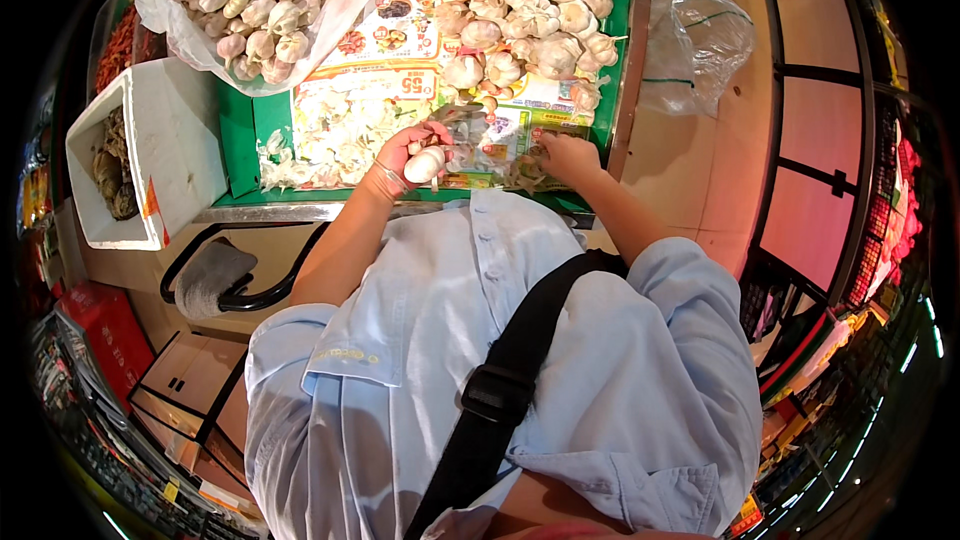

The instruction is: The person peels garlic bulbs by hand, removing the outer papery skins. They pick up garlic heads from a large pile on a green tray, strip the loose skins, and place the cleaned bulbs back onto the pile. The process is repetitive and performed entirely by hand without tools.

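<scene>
My left hand [398,152] is closed around a white garlic bulb [425,164], close in front of my shirt at the near edge of the green-lined stall table [240,145]. Off to the right, my right hand [572,156] is low over the table, its fingers curled inward at a small heap of brownish dry scraps [527,173]. What its fingertips hold, if anything, is too small to make out. Loose papery garlic skins [350,145] cover the printed sheets left of my left hand. Beyond both hands lies a big pile of garlic bulbs [540,5].
An open plastic bag full of garlic [265,15] fills the far left of the table. Left of the table stands a white foam box [175,140] with brown produce inside. A clear plastic bag [705,50] lies right of the table's metal edge. A black-framed seat [235,275] is behind-left.
</scene>
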Tool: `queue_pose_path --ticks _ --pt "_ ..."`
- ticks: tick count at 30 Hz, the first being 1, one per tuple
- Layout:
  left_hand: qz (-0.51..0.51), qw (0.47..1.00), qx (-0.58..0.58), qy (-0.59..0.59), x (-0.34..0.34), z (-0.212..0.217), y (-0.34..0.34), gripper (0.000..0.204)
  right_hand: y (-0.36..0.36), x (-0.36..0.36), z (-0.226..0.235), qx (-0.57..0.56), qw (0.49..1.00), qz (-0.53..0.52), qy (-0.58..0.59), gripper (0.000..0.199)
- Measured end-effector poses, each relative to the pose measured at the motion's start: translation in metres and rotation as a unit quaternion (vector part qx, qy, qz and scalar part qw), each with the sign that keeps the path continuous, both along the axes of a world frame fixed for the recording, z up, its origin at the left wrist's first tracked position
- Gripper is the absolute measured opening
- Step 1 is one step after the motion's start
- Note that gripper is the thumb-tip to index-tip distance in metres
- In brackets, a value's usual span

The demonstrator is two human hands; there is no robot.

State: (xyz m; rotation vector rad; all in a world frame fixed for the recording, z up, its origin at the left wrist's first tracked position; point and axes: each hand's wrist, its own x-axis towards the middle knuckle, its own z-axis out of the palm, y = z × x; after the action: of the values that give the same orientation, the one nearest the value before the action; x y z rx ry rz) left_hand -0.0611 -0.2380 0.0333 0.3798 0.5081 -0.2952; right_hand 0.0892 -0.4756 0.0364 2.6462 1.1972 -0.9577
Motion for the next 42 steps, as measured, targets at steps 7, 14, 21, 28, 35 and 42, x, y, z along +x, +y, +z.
queue_pose_path --ticks 7,14,21,28,35,42 --pt "0.005 1.000 -0.005 0.027 -0.003 0.000 -0.001 0.020 -0.016 -0.011 -0.027 0.061 0.993 0.013 -0.099 0.017" --pt "0.004 0.999 0.015 0.039 -0.008 -0.005 0.001 0.020 -0.012 0.024 -0.033 0.185 0.950 -0.199 0.155 0.037" --pt "-0.007 0.999 0.008 0.034 -0.008 -0.003 -0.002 0.018 0.002 0.023 0.006 0.152 0.965 -0.179 0.116 0.052" --pt "-0.003 0.998 0.024 0.055 -0.008 -0.003 -0.004 0.017 0.005 -0.016 -0.021 0.290 0.956 -0.052 -0.018 0.019" --pt "-0.002 0.997 0.035 0.068 -0.010 0.001 -0.003 0.017 0.006 0.002 -0.005 0.287 0.946 -0.126 -0.087 0.013" --pt "-0.012 0.999 0.000 0.044 -0.005 -0.007 -0.005 0.017 0.007 -0.023 -0.042 0.125 0.988 0.016 -0.094 0.011"
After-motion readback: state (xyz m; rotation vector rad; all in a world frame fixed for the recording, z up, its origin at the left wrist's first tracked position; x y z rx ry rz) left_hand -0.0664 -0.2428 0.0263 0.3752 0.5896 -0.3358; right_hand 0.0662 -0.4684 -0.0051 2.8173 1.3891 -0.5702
